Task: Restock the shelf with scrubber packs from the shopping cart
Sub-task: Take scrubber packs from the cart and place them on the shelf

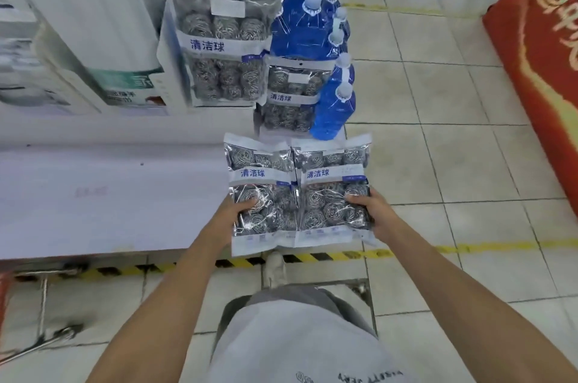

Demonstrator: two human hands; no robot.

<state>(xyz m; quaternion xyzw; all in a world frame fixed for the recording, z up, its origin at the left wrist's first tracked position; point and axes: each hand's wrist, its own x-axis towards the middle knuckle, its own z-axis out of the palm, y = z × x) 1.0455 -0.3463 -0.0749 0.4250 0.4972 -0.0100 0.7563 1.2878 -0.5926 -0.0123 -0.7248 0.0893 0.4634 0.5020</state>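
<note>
I hold two scrubber packs side by side in front of me, each a clear bag of steel wool balls with a white band and blue lettering. My left hand point(233, 213) grips the lower left edge of the left pack point(261, 192). My right hand point(372, 210) grips the lower right edge of the right pack point(333, 188). Both packs hover at the right end of the white shelf point(109, 188). Two more packs stand on the shelf: a large near one point(219, 42) and a lower one point(291, 98) beyond it.
Blue bottles point(334, 101) with white caps stand in a row to the right of the shelved packs. White boxes point(81, 26) fill the shelf's left. A red banner point(544, 63) hangs at the right. Metal cart bars point(43, 304) show at lower left over a tiled floor with hazard tape point(312, 257).
</note>
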